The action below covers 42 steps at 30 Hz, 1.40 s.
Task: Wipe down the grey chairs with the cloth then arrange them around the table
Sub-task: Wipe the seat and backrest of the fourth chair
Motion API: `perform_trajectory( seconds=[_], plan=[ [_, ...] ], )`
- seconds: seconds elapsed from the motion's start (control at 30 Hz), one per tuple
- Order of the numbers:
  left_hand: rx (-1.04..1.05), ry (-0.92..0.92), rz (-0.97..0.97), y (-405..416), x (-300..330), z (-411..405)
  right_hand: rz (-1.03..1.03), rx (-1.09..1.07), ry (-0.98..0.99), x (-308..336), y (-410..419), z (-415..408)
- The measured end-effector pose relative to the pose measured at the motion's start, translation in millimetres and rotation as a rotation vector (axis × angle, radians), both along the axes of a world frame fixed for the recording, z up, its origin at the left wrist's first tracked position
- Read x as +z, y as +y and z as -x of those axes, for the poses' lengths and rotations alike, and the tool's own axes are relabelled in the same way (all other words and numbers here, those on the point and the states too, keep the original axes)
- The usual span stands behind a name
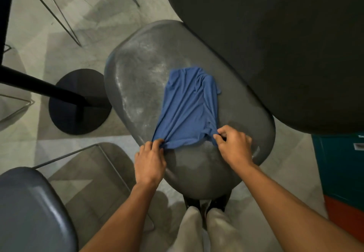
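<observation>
A blue cloth (pixel 189 110) lies spread on the seat of a grey chair (pixel 137 70) right below me. Dusty streaks show on the seat's left side. My left hand (pixel 150 160) pinches the cloth's near left corner. My right hand (pixel 234 145) pinches its near right corner. Both hands sit at the seat's near edge, with the cloth stretched away from them. The dark round table (pixel 275 44) overhangs the chair's far right side.
A second grey chair (pixel 29 208) stands at the lower left, its thin metal legs (pixel 102 157) near my left arm. A black round table base (pixel 78 102) and pole lie left of the chair. More wire chair legs (pixel 59 15) stand at upper left. A teal and orange box (pixel 342 173) sits right.
</observation>
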<state>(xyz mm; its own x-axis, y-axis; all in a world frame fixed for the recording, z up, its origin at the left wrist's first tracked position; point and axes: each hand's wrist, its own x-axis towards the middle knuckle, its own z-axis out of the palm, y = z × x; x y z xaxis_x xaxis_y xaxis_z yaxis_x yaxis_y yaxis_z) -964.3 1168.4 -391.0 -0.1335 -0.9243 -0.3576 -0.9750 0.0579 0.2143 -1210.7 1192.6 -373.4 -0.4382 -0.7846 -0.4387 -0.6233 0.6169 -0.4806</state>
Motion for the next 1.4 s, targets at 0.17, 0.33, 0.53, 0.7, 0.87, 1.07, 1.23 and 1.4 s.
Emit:
perform_trajectory(
  seconds=[0.17, 0.33, 0.53, 0.7, 0.87, 1.07, 1.23, 1.4],
  plan=[
    [0.055, 0.009, 0.114, 9.1, 42.4, -20.3, 0.043, -0.111, -0.191, 34.1, 35.4, 1.3],
    [0.133, 0.091, 0.235, 7.3, 111.0, -23.1, 0.128, -0.164, -0.199, 90.1, 56.3, -0.5],
    [0.131, 0.167, 0.221, -2.2, 197.9, -18.3, 0.183, -0.196, -0.197, 171.5, 55.9, -1.3],
    [0.229, 0.297, 0.098, -6.1, 255.0, -12.0, 0.221, -0.226, -0.186, 227.5, 57.5, 8.1],
    [0.343, 0.470, 0.147, 2.9, 303.8, 7.6, 0.332, -0.221, -0.220, 268.1, 59.8, 20.8],
    [0.359, 0.587, 0.227, 15.2, 348.2, 33.4, 0.441, -0.127, -0.159, 313.1, 66.1, 55.2],
    [0.289, 0.655, 0.280, 5.9, 376.0, 59.1, 0.468, -0.149, -0.235, 344.8, 67.7, 86.8],
    [0.306, 0.667, 0.345, -30.2, 389.8, 89.2, 0.498, -0.055, -0.254, 373.8, 58.1, 108.7]
  ],
)
